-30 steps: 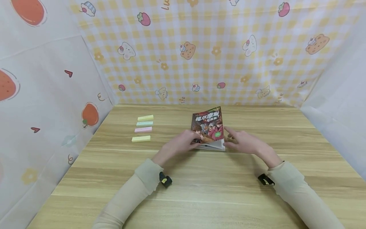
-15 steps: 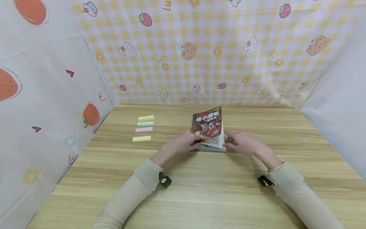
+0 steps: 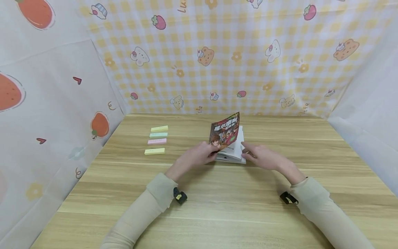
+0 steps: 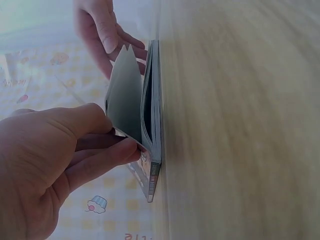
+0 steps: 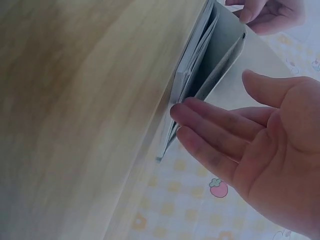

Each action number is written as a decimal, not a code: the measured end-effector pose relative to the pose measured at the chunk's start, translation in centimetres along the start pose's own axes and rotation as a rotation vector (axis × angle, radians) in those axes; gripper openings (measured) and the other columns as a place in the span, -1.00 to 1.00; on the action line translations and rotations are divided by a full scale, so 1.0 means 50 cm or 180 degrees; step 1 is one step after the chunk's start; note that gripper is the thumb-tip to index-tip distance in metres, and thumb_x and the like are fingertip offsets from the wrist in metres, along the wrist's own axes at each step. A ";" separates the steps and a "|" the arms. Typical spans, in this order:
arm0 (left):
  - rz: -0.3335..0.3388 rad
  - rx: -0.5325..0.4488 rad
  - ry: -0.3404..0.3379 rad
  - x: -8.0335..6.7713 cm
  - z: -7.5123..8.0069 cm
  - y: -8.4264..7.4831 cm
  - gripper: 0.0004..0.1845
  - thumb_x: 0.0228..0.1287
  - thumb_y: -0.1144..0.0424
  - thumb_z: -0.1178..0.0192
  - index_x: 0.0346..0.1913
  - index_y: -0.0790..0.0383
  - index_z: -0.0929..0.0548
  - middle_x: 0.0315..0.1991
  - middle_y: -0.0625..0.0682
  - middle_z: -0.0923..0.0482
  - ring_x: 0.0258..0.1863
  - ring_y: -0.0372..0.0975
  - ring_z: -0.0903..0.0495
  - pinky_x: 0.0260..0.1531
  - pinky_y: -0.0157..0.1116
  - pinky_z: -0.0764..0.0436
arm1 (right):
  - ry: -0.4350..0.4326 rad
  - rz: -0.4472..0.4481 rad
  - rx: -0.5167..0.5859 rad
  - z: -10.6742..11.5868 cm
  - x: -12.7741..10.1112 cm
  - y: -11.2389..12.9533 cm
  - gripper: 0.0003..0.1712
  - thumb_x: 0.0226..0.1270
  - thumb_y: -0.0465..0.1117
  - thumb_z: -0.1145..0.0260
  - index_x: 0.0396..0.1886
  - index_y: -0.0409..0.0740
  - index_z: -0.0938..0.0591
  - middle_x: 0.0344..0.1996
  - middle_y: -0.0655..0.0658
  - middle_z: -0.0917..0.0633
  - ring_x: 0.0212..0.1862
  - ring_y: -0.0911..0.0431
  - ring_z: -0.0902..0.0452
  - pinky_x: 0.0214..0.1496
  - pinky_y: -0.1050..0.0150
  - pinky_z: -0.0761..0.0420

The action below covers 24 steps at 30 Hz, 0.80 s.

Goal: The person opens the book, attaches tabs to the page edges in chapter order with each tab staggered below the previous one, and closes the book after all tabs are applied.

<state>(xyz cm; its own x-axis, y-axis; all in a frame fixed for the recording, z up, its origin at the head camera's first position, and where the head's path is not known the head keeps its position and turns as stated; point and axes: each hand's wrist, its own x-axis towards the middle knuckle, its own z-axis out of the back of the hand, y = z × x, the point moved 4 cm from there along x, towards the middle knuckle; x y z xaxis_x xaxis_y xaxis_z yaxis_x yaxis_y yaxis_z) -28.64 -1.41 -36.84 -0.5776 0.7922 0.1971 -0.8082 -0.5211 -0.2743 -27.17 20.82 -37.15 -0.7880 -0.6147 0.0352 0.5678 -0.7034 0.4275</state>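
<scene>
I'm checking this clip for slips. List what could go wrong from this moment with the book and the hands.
1. The left hand pinches only the near corner of the lifted cover; that thin grip could slip and the cover drop shut, or the cover may crease.
2. The right hand touches the page edges of the book with straight fingers only, so the book might slide on the smooth table.

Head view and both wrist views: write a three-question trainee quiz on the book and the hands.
1. True or false: the front cover of the illustrated paperback book is lifted off the pages.
2. Which hand pinches that cover? A. left hand B. right hand
3. How many pastel sticky-note pads lie on the wooden table left of the book?

Key: 1 true; 2 A, while the right hand's straight fingers reach the book's edge; 3 four.
</scene>
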 end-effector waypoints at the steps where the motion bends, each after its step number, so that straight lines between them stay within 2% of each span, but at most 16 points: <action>1: -0.0011 0.0007 -0.0012 0.000 0.000 0.000 -0.85 0.39 0.46 -0.17 -0.10 0.41 -0.71 -0.44 0.09 -0.66 -0.60 -0.34 -0.42 -0.61 -0.50 -0.44 | 0.0005 -0.0013 0.0006 0.000 0.000 0.001 -0.38 0.62 -0.20 -0.08 0.43 -0.56 -0.24 0.06 -0.38 -0.68 0.09 -0.21 -0.64 0.19 -0.15 -0.56; 6: -0.0064 0.0130 -0.0111 -0.001 0.000 0.000 -0.90 0.36 0.48 -0.19 -0.20 0.38 -0.70 -0.47 0.08 -0.65 -0.60 -0.34 -0.41 -0.63 -0.50 -0.42 | -0.0056 -0.0066 0.0127 0.002 0.002 0.006 -0.36 0.61 -0.21 -0.08 0.45 -0.58 -0.21 0.10 -0.42 -0.65 0.09 -0.22 -0.64 0.19 -0.15 -0.56; 12: 0.0006 0.0105 -0.0159 0.000 -0.001 0.003 -0.92 0.35 0.48 -0.20 -0.22 0.35 -0.70 -0.48 0.08 -0.65 -0.62 -0.35 -0.42 -0.64 -0.51 -0.42 | -0.0408 -0.0081 0.0411 0.011 0.009 0.009 -0.39 0.56 -0.26 -0.15 0.40 -0.61 -0.27 0.04 -0.44 -0.66 0.02 -0.21 -0.68 0.09 -0.11 -0.63; 18: 0.0032 0.0117 -0.0145 0.000 0.002 0.002 -0.91 0.36 0.45 -0.20 -0.22 0.33 -0.70 -0.48 0.07 -0.65 -0.63 -0.34 -0.42 -0.65 -0.50 -0.40 | -0.0741 -0.0288 0.0938 0.012 0.014 0.011 -0.41 0.58 -0.26 -0.14 0.39 -0.60 -0.29 0.02 -0.44 -0.66 0.01 -0.21 -0.69 0.06 -0.07 -0.66; 24: 0.0129 0.0253 -0.0044 0.002 0.001 -0.004 -0.92 0.38 0.41 -0.22 -0.26 0.28 -0.71 -0.50 0.03 -0.64 -0.61 -0.32 -0.47 -0.60 -0.47 -0.48 | -0.0902 -0.0663 0.1604 0.009 0.011 0.008 -0.40 0.60 -0.24 -0.11 0.41 -0.59 -0.26 0.03 -0.49 -0.65 -0.02 -0.22 -0.71 0.15 -0.01 -0.61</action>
<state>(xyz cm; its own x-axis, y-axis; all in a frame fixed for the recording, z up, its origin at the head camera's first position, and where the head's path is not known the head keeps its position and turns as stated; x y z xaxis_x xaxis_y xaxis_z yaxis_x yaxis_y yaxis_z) -28.56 -1.25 -36.72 -0.6111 0.7658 0.2003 -0.7904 -0.5766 -0.2069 -27.47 20.37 -36.57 -0.9422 -0.3149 0.1141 0.2671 -0.5008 0.8233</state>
